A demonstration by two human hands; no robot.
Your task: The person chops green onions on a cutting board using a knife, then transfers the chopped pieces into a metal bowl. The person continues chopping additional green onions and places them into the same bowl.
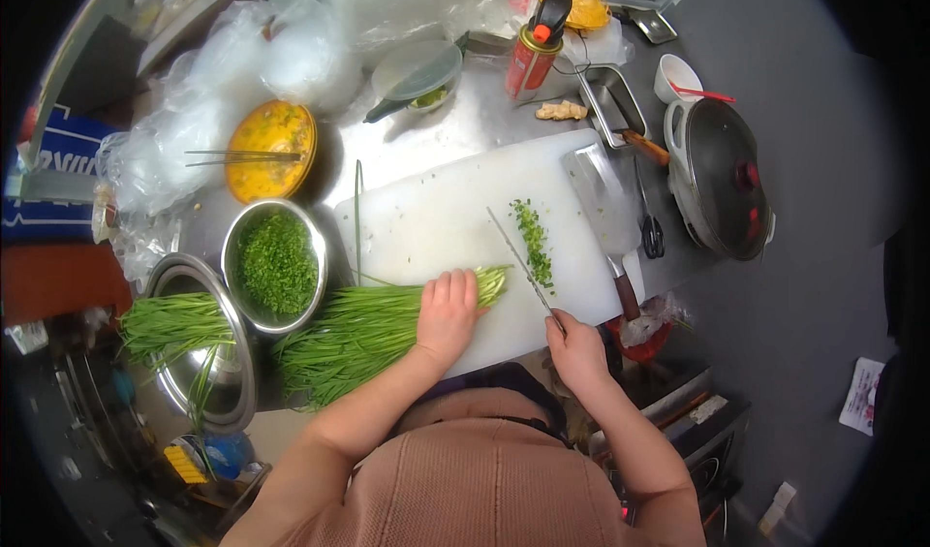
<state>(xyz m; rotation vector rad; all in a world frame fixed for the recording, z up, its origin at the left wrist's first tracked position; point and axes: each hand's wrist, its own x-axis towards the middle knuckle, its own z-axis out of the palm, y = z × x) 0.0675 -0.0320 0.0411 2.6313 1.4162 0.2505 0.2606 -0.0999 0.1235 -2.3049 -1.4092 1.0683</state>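
My left hand (449, 320) presses on a thick bunch of garlic chives (356, 336), holding it against the white cutting board (436, 216). The cut ends stick out just past my fingers. In my right hand (577, 351) is a kitchen knife (519, 256), seen nearly edge-on, its blade right of the cut ends and apart from them. A short row of chopped chives (534, 245) lies beyond the blade. Left of the board, a steel bowl (324, 256) holds a heap of finely chopped greens (278, 262). A cleaver (599, 198) with a dark handle rests along the board's right side.
More chives (178, 323) lie across a steel basin (243, 394) at left. Behind stand a yellow bowl (309, 129) with chopsticks, plastic bags (211, 89) and a red gas torch can (534, 64). Scissors (652, 234), a steel tray (617, 104) and a lidded pot (719, 176) are at right.
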